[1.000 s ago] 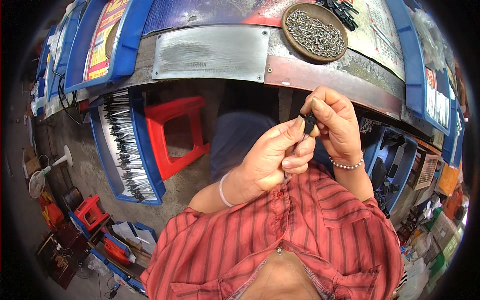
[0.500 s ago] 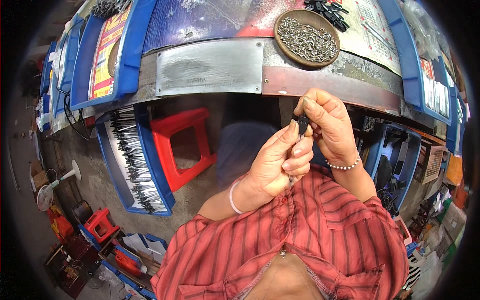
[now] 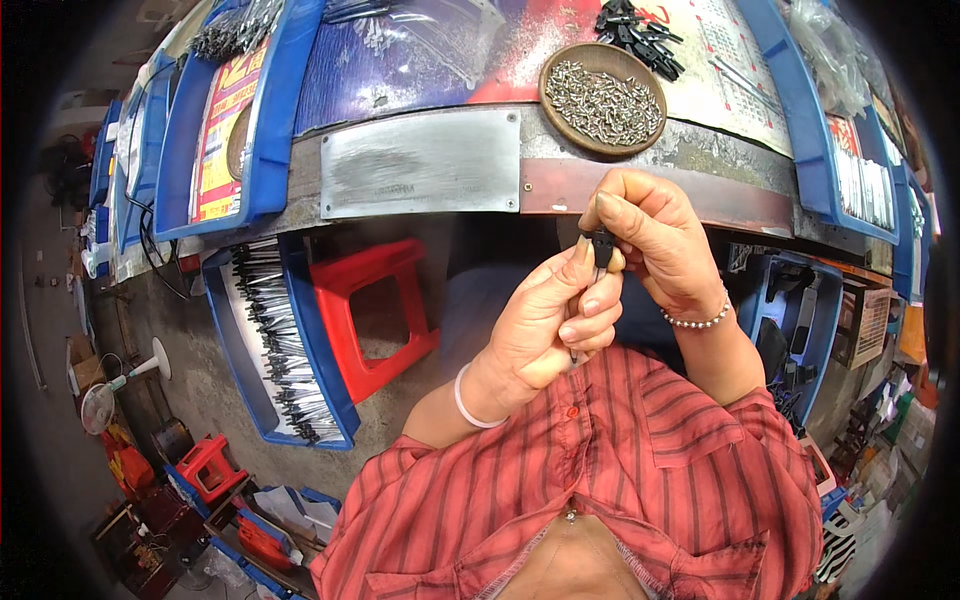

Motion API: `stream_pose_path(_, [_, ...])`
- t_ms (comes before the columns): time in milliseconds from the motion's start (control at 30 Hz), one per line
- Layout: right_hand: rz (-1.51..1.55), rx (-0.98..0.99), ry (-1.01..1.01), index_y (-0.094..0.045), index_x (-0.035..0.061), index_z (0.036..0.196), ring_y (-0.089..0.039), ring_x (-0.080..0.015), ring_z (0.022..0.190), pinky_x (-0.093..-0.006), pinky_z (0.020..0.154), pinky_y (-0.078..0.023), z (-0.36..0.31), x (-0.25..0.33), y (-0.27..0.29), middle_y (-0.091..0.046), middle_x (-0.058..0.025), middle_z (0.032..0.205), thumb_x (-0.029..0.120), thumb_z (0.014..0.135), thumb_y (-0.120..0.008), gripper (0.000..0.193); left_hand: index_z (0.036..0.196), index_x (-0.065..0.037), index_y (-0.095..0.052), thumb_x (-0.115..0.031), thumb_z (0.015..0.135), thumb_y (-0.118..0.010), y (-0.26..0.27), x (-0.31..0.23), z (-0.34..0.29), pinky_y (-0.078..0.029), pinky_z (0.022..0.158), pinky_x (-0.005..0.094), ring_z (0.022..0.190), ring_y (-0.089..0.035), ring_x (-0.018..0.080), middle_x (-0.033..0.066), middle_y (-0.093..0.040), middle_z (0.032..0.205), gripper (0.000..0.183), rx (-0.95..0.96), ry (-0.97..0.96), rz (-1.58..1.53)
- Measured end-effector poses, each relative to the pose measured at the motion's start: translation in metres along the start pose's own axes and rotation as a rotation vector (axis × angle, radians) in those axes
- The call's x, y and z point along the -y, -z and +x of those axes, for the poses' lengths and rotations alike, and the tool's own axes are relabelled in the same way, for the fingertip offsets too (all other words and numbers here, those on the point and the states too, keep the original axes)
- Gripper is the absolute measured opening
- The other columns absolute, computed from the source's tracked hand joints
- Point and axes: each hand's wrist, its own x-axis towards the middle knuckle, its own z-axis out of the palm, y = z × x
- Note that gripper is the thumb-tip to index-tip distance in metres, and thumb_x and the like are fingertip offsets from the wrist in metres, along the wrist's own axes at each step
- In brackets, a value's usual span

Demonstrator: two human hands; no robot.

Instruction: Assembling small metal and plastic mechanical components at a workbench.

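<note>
In front of my chest, my left hand [image 3: 545,315] is closed round a thin metal rod [image 3: 573,350] topped by a small black plastic piece [image 3: 602,250]. Its thumb and forefinger steady the black piece, which points up and away from me. My right hand [image 3: 655,240] is closed in a pinch at the top of that piece; whatever sits between these fingertips is too small and covered to name. Beyond the hands, on the bench, a round brown bowl [image 3: 598,149] holds many small silver metal pins [image 3: 605,103]. A heap of black plastic pieces [image 3: 640,40] lies behind it.
The bench's front edge carries a bare metal plate [image 3: 420,163]. Blue trays stand at the left [image 3: 265,165] and right [image 3: 815,120]. Below the bench are a red stool [image 3: 355,375] and a blue bin [image 3: 345,420] of black-ended metal rods. Another blue bin [image 3: 830,310] stands at lower right.
The bench, bowl and trays sit slightly lower in the picture, as the view has tilted. Both hands keep their hold on the black-ended rod, with only slight finger movement.
</note>
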Motion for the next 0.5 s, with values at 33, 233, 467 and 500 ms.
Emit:
stream_pose_path(33, [0.002, -0.014, 0.019, -0.06, 0.0063, 0.082, -0.048, 0.0008, 0.055, -0.0132, 0.047, -0.034, 0.002, 0.001, -0.001, -0.059, 0.0034, 0.07, 0.024, 0.09, -0.057, 0.019, 0.097, -0.003, -0.05, -0.032, 0.094, -0.045, -0.002, -0.001, 0.001, -0.024, 0.039, 0.0179, 0.042, -0.031, 0.0039, -0.0002, -0.045, 0.065, 0.03, -0.002, -0.018, 0.004])
stream_pose_path(233, [-0.031, -0.067, 0.103, -0.06, 0.0054, 0.083, -0.048, -0.0004, 0.056, -0.0138, 0.049, -0.038, 0.006, 0.0, -0.001, -0.059, 0.0028, 0.071, 0.022, 0.089, -0.058, 0.018, 0.099, -0.002, -0.051, -0.034, 0.094, -0.046, -0.007, -0.009, 0.005, -0.024, 0.038, 0.0182, 0.041, -0.031, 0.0036, -0.0006, -0.046, 0.064, 0.033, -0.021, -0.021, 0.055])
stream_pose_path(467, [-0.064, -0.046, 0.18, -0.061, 0.0048, 0.084, -0.049, -0.001, 0.058, -0.0146, 0.05, -0.039, 0.013, 0.0, 0.001, -0.059, 0.0025, 0.074, 0.021, 0.089, -0.058, 0.017, 0.1, -0.002, -0.051, -0.034, 0.094, -0.045, -0.009, -0.015, 0.008, -0.024, 0.038, 0.0182, 0.041, -0.031, 0.0031, -0.0007, -0.045, 0.063, 0.034, 0.04, -0.014, 0.072])
stream_pose_path(500, [-0.067, -0.045, 0.182, -0.061, 0.0048, 0.084, -0.049, -0.001, 0.058, -0.0146, 0.05, -0.039, 0.014, -0.001, 0.001, -0.059, 0.0025, 0.074, 0.021, 0.089, -0.058, 0.017, 0.099, -0.002, -0.051, -0.034, 0.094, -0.045, -0.01, -0.015, 0.009, -0.023, 0.038, 0.018, 0.04, -0.03, 0.0031, -0.0009, -0.045, 0.063, 0.033, 0.037, -0.012, 0.052])
